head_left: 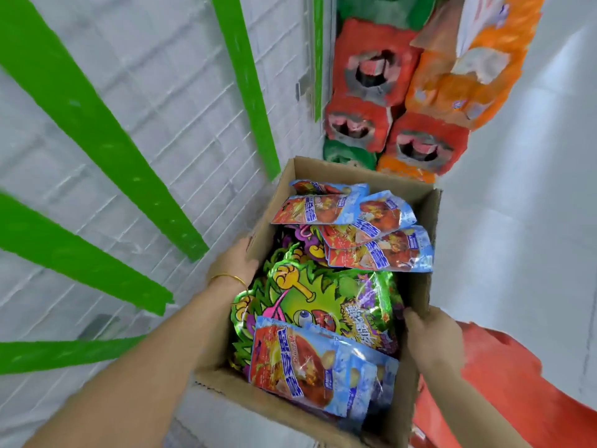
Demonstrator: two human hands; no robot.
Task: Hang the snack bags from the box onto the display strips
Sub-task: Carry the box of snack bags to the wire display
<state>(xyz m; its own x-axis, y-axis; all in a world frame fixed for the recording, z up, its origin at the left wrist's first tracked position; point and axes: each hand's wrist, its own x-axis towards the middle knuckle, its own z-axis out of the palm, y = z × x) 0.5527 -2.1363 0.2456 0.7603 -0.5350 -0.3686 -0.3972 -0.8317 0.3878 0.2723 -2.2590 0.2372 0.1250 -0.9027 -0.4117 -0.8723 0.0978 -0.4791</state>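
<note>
An open cardboard box (416, 202) sits low in the middle of the head view, full of snack bags. Several blue-and-red bags (378, 240) lie at its far end and another blue-and-red bag (310, 360) at the near end. Green cartoon-print bags (326, 299) fill the middle. My left hand (234, 260) grips the box's left wall, fingers over the rim. My right hand (433, 334) grips the right wall. Several green display strips (97, 130) hang empty on the white wire grid to the left.
A white wire grid panel (168, 76) covers the left side. Red, orange and green packs (403, 92) are stacked beyond the box at the upper right. An orange object (504, 383) lies at the lower right. Glossy white floor (533, 221) stretches to the right.
</note>
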